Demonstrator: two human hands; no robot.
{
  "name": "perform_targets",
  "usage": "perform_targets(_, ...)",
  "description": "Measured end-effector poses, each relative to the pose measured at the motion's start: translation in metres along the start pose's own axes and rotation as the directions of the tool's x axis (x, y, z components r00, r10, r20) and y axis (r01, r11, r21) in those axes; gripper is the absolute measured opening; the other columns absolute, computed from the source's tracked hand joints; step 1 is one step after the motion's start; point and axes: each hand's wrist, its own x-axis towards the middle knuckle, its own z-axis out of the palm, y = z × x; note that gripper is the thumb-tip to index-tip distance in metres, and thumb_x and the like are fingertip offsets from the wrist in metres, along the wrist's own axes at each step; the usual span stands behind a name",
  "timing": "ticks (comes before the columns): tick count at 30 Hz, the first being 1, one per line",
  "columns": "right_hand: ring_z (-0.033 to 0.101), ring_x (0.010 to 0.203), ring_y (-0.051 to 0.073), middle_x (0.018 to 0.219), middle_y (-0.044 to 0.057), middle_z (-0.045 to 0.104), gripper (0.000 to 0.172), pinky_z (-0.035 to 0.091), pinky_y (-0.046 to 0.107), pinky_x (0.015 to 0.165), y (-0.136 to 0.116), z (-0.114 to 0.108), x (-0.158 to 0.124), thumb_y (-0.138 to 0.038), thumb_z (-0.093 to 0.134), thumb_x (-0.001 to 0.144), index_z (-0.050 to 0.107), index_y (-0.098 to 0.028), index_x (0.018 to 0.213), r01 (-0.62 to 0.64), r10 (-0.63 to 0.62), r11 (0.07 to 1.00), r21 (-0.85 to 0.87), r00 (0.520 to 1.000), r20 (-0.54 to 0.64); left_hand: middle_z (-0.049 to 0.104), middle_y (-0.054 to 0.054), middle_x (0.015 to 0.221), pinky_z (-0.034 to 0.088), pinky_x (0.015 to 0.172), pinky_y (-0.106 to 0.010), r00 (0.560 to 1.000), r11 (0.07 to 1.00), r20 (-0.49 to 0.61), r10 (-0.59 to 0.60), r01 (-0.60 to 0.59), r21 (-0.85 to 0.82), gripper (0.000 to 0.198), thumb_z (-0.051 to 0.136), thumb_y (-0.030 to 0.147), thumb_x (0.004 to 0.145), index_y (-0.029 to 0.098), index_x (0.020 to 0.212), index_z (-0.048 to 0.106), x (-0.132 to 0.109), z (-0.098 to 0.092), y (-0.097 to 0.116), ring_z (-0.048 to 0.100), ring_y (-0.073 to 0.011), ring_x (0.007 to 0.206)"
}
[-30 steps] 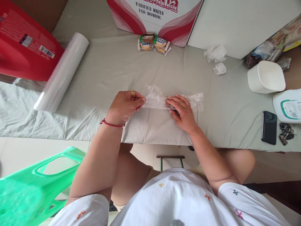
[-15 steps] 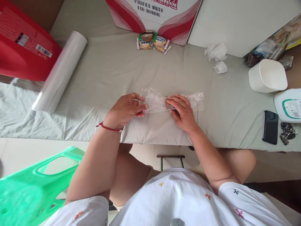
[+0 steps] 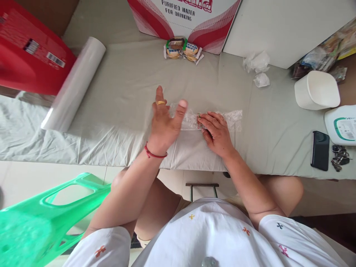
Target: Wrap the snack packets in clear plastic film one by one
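A sheet of clear plastic wrap (image 3: 191, 118) lies on the grey cloth-covered table (image 3: 125, 85), around a small packet that is mostly hidden. My right hand (image 3: 215, 131) presses down on that packet with its fingers laid flat over it. My left hand (image 3: 166, 118) is raised just left of the wrap, fingers spread and holding nothing; it wears a gold ring and a red wrist cord. A roll of plastic wrap (image 3: 73, 83) lies at the left.
Two wrapped snack packets (image 3: 182, 50) sit before a red-and-white water carton (image 3: 183, 16). Crumpled plastic (image 3: 257, 66), a white tub (image 3: 317, 91), a white jug (image 3: 340, 124), a phone (image 3: 319, 150) and keys (image 3: 339, 161) are right. A red box (image 3: 30, 55) and green chair (image 3: 44, 215) are left.
My left hand has let go of the wrap's left end, opened and lifted with fingers spread. My right hand has stayed pressed on the packet.
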Motion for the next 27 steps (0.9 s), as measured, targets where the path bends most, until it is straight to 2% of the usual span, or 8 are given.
perform_targets(2, 0.047, 0.149, 0.028, 0.15, 0.002, 0.064, 0.045, 0.03, 0.058, 0.129, 0.0, 0.0, 0.0, -0.025, 0.046, 0.105, 0.059, -0.034, 0.148, 0.011, -0.011, 1.0, -0.013, 1.0, -0.018, 0.042, -0.018, 0.156, 0.046, 0.111, -0.045, 0.991, 0.995, -0.093, 0.095, -0.092, 0.038, 0.11, 0.075, 0.074, 0.08, 0.029, 0.165, 0.023, -0.002, 0.014, 0.003, 0.043, -0.0395, 0.15)
perform_targets(4, 0.048, 0.148, 0.029, 0.149, 0.002, 0.064, 0.044, 0.032, 0.059, 0.128, 0.0, 0.0, 0.0, -0.026, 0.047, 0.105, 0.06, -0.033, 0.147, 0.015, -0.015, 1.0, -0.022, 0.999, -0.033, 0.039, -0.02, 0.157, 0.042, 0.117, -0.048, 0.984, 0.99, -0.118, 0.135, -0.129, 0.058, 0.118, 0.087, 0.061, 0.074, 0.027, 0.166, 0.022, 0.0, 0.023, 0.003, 0.04, -0.04, 0.152)
perform_targets(7, 0.049, 0.148, 0.029, 0.149, 0.002, 0.064, 0.044, 0.032, 0.059, 0.128, 0.0, -0.001, 0.0, -0.028, 0.046, 0.106, 0.06, -0.034, 0.147, 0.004, -0.004, 1.0, -0.021, 1.0, -0.024, 0.043, -0.02, 0.154, 0.045, 0.114, -0.048, 0.991, 0.996, -0.111, 0.076, -0.07, 0.057, 0.115, 0.092, 0.044, 0.07, 0.025, 0.163, 0.027, 0.006, 0.02, -0.005, 0.048, -0.0394, 0.144)
perform_targets(12, 0.048, 0.149, 0.028, 0.151, 0.002, 0.063, 0.045, 0.029, 0.059, 0.13, -0.002, -0.001, 0.0, -0.028, 0.045, 0.106, 0.058, -0.034, 0.148, -0.003, 0.003, 1.0, -0.004, 1.0, -0.013, 0.063, -0.013, 0.12, 0.052, 0.097, -0.042, 0.986, 0.974, -0.073, -0.147, 0.157, 0.165, 0.095, 0.085, 0.043, 0.073, 0.01, 0.151, 0.041, 0.011, -0.006, -0.02, 0.068, -0.0328, 0.113)
perform_targets(16, 0.044, 0.152, 0.03, 0.156, 0.003, 0.058, 0.048, 0.025, 0.06, 0.131, -0.007, -0.004, -0.003, -0.035, 0.05, 0.105, 0.053, -0.035, 0.153, 0.016, -0.016, 1.0, -0.017, 1.0, -0.022, 0.067, -0.005, 0.094, 0.054, 0.085, -0.038, 0.99, 0.972, -0.007, -0.138, 0.136, 0.189, 0.061, 0.084, 0.043, 0.068, 0.015, 0.119, 0.063, 0.01, -0.008, -0.018, 0.067, -0.0259, 0.094)
perform_targets(20, 0.044, 0.15, 0.033, 0.157, 0.005, 0.055, 0.048, 0.023, 0.063, 0.13, -0.01, -0.008, -0.006, -0.044, 0.055, 0.103, 0.055, -0.035, 0.15, 0.037, -0.042, 0.999, -0.039, 0.99, -0.136, 0.064, -0.001, 0.078, 0.05, 0.071, -0.032, 0.985, 0.987, 0.126, -0.121, 0.106, 0.117, 0.023, 0.075, 0.032, 0.069, 0.018, 0.086, 0.065, 0.015, -0.002, -0.015, 0.06, -0.0183, 0.076)
perform_targets(24, 0.049, 0.14, 0.034, 0.143, 0.003, 0.064, 0.035, 0.037, 0.062, 0.121, -0.007, -0.005, -0.009, -0.037, 0.051, 0.104, 0.068, -0.039, 0.136, -0.06, 0.056, 0.998, -0.014, 0.982, -0.181, 0.061, 0.001, 0.076, 0.045, 0.065, -0.029, 0.993, 0.995, 0.059, -0.101, 0.1, 0.021, 0.022, 0.074, 0.027, 0.064, 0.019, 0.081, 0.062, 0.02, -0.001, -0.012, 0.053, -0.0147, 0.07)
perform_targets(27, 0.05, 0.132, 0.033, 0.139, 0.004, 0.065, 0.035, 0.045, 0.059, 0.113, -0.006, -0.002, -0.009, -0.031, 0.049, 0.104, 0.073, -0.04, 0.129, -0.109, 0.106, 0.994, -0.006, 0.98, -0.17, 0.06, 0.001, 0.076, 0.044, 0.064, -0.028, 0.993, 0.989, 0.088, -0.082, 0.092, -0.115, 0.021, 0.074, 0.027, 0.066, 0.02, 0.081, 0.061, 0.018, 0.005, -0.003, 0.052, -0.0133, 0.069)
